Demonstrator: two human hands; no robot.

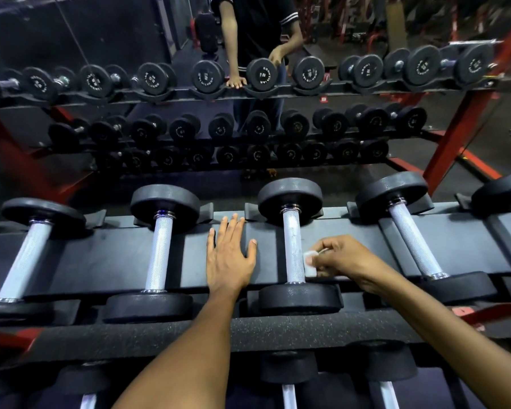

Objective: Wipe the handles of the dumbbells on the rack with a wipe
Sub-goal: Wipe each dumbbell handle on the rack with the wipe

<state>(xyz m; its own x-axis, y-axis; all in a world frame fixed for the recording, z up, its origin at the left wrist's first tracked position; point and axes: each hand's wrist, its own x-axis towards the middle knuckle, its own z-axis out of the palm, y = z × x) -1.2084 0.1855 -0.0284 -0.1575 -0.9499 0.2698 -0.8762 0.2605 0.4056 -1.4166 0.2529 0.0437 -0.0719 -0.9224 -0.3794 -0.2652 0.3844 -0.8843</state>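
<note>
Several black dumbbells with knurled silver handles lie across the top shelf of the rack (pixel 121 258). My right hand (pixel 341 258) pinches a small folded white wipe (pixel 309 262) and holds it against the right side of the lower handle of the middle dumbbell (pixel 292 237). My left hand (pixel 229 255) lies flat, fingers straight, on the shelf between that dumbbell and its left neighbour (pixel 160 249). Another dumbbell (pixel 413 240) lies to the right of my right hand.
A mirror behind the rack reflects the rows of dumbbells and a person (pixel 257 36) in a dark shirt. A lower shelf with more dumbbells (pixel 289 376) runs along the bottom edge. Red frame bars (pixel 460 134) stand at the right.
</note>
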